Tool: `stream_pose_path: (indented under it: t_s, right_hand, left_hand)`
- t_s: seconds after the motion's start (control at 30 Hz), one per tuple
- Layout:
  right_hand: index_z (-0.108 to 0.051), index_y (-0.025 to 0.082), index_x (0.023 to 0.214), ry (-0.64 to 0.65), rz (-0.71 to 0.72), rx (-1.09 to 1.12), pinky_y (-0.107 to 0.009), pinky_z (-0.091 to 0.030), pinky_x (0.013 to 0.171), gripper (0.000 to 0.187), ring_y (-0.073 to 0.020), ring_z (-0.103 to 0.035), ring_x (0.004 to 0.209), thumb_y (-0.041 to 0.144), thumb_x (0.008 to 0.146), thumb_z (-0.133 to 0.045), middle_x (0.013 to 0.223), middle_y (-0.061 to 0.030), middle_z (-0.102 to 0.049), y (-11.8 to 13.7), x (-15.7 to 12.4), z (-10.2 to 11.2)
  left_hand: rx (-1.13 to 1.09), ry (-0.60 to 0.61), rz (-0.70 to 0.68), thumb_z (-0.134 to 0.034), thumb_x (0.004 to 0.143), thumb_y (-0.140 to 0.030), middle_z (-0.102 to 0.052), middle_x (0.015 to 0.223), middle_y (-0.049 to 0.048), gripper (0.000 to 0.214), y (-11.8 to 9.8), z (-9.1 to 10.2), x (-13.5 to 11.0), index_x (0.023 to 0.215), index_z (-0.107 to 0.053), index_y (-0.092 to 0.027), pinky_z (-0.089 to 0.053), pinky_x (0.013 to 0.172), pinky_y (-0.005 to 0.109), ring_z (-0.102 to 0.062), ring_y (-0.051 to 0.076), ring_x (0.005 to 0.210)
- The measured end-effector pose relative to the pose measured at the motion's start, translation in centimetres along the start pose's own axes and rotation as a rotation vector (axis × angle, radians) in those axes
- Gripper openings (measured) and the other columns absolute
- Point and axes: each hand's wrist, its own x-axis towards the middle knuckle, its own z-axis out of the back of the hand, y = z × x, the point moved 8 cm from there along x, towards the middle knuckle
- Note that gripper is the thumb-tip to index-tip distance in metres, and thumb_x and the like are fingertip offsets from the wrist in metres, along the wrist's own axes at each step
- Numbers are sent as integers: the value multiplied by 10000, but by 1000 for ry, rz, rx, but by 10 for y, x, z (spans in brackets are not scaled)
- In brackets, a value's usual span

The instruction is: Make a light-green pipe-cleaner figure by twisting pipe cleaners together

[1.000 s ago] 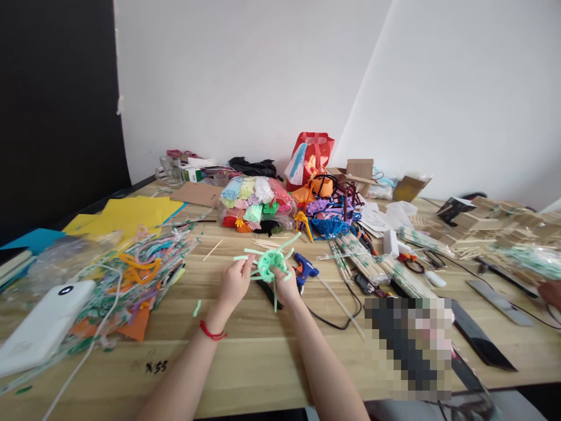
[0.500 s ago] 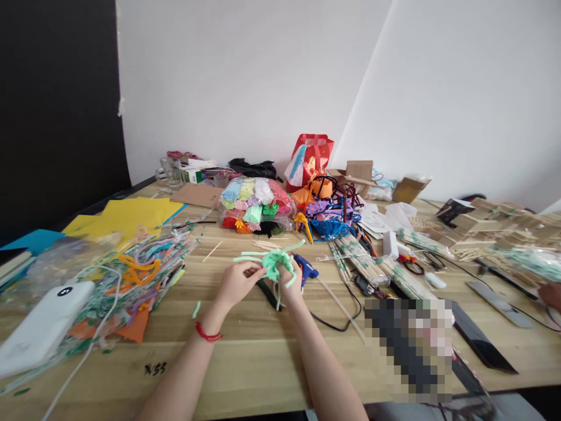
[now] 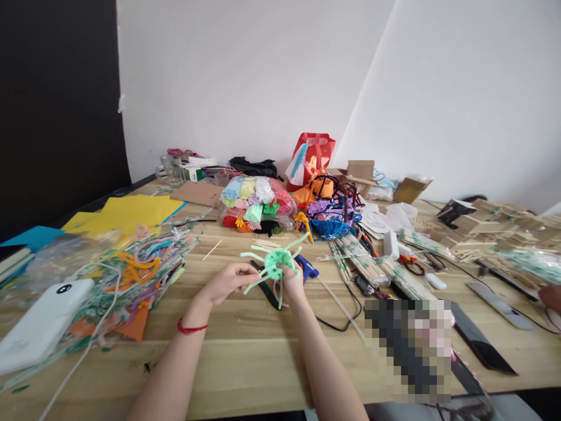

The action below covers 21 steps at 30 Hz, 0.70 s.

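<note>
Mid-table, a light green round piece woven from pipe cleaners (image 3: 275, 257) is held just above the wood, with several loose ends sticking out around it. My right hand (image 3: 293, 283) grips its right side, thumb on the front. My left hand (image 3: 231, 282) is closed in a pinch at the lower left, on one of the loose pipe cleaner ends. A red string bracelet circles my left wrist. Partly hidden behind the hands lie a blue glue gun (image 3: 308, 268) and a dark tool (image 3: 268, 292) whose kind I cannot make out.
A bag of coloured pipe cleaners (image 3: 256, 204) lies behind my hands. Scraps and packaging (image 3: 144, 269) and a white power bank (image 3: 46, 324) are at left. Bundled sticks (image 3: 363, 260), cables and phones lie right, where another person's hand (image 3: 550, 295) shows at the edge.
My left hand has moved left and slightly down from the middle of the woven piece to its loose end. The piece now faces me more openly, its ends spread. My right hand keeps its hold.
</note>
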Motion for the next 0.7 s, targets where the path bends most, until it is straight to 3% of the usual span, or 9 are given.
stream_pose_path:
  t_s: [0.17,0.3,0.43,0.6,0.7]
  right_hand:
    - [-656,403,679,1,-46,78,-307,-503,529,230,-209,-688,729,273,650,-469,638,36,-716,4,-5,-3]
    - [-658,397,716,11,-14,101,-289,-478,495,233,-192,-680,681,244,635,-501,668,24,-722,5,-6,-8]
    - [-670,331,761,-22,-38,69,-299,-469,477,213,-198,-663,632,236,615,-547,671,6,-715,0,-6,-10]
    - [-668,285,779,-44,-42,57,-320,-472,478,206,-221,-643,622,246,598,-577,659,-16,-701,0,-7,-10]
    - [-664,284,789,-50,-30,58,-331,-476,494,203,-233,-641,647,265,606,-577,666,-22,-698,2,-8,-9]
  left_hand:
    - [-154,90,72,-697,654,-334,-459,515,-59,233,9,-2,-3,743,-624,-132,-168,370,158,-302,22,390]
    - [-225,70,30,-717,632,-310,-533,591,-25,233,4,-3,-3,768,-639,-139,-262,387,151,-404,33,431]
    - [-226,-15,-74,-713,635,-308,-600,664,6,267,-6,-3,0,838,-645,-149,-398,485,186,-511,77,531]
    - [-116,-261,-155,-691,649,-346,-510,446,-63,273,-4,5,10,821,-638,-140,-287,360,174,-396,52,358]
    - [-60,-385,-229,-678,649,-327,-509,430,-70,218,-3,8,12,764,-633,-147,-296,366,182,-391,52,338]
